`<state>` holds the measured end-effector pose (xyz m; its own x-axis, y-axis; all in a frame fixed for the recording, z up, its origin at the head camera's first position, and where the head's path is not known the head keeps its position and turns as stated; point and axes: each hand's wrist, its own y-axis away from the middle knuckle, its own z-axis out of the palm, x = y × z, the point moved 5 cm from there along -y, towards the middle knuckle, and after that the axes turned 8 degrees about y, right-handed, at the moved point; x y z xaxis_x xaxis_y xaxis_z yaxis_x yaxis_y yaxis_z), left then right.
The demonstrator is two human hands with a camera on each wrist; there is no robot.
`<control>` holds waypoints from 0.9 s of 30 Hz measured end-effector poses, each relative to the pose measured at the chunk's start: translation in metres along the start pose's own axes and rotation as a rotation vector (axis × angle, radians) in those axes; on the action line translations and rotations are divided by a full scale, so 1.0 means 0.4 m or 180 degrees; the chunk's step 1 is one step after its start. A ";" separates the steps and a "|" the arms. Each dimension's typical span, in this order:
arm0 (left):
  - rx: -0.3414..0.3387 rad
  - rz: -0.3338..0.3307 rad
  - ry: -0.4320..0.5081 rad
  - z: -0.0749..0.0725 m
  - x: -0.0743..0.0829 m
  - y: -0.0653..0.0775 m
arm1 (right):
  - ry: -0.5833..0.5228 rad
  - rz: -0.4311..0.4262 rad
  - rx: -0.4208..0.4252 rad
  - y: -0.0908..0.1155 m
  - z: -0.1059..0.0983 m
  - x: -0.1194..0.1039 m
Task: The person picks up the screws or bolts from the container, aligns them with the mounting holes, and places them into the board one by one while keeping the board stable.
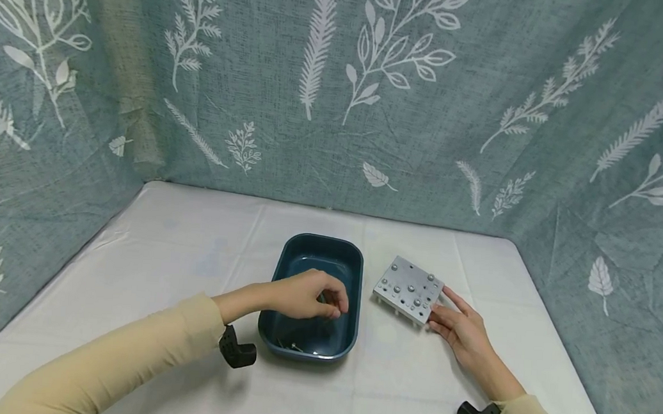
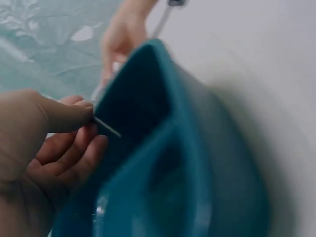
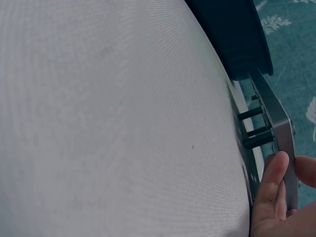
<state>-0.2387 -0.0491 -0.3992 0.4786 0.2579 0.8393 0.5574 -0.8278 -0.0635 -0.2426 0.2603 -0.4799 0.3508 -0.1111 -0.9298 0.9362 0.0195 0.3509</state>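
Observation:
Above the dark teal bin (image 1: 351, 337), my left hand (image 1: 308, 295) pinches a thin metal screw (image 2: 107, 127) between thumb and fingers; its shank shows in the left wrist view. Several small screws (image 1: 296, 347) lie on the bin's floor at the near end. To the right of the bin, my right hand (image 1: 464, 332) grips a silver metal plate (image 1: 419, 277) by its right edge, thumb on one face and fingers on the other. Screw heads stand on the plate's top, and shanks (image 3: 259, 139) stick out below it.
A white cloth (image 1: 411, 386) covers the table. Teal curtains (image 1: 272, 68) with white leaf prints rise behind and at both sides. Each wrist carries a black camera mount (image 1: 237, 349).

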 end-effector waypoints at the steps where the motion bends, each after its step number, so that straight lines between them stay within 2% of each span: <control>1: 0.0091 0.0009 0.0050 -0.010 0.004 -0.004 | -0.0001 -0.0007 -0.0010 0.000 0.000 -0.001; 4: 0.0365 0.0031 0.0301 -0.037 0.015 -0.023 | 0.0003 -0.0029 -0.0041 0.002 0.000 -0.005; 8: 0.0732 0.0061 0.0509 -0.065 0.024 -0.074 | 0.0008 -0.0047 -0.0085 0.003 -0.002 -0.006; 12: 0.1160 0.0100 0.0516 -0.080 0.013 -0.134 | 0.0004 -0.0054 -0.0102 0.003 -0.002 -0.003; 15: 0.1343 0.0077 0.0494 -0.076 -0.007 -0.174 | 0.0014 -0.0052 -0.0101 0.003 -0.002 -0.003; 20: 0.1277 -0.0007 0.0460 -0.051 -0.029 -0.223 | 0.0015 -0.0048 -0.0118 0.002 -0.001 0.000; 27: 0.1085 -0.0014 0.0446 -0.014 -0.020 -0.270 | 0.0000 -0.0067 -0.0125 -0.002 -0.005 -0.001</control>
<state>-0.3066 0.0353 -0.3961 0.3914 0.1708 0.9042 0.7645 -0.6073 -0.2162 -0.2435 0.2623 -0.4801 0.3310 -0.1120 -0.9370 0.9435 0.0561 0.3266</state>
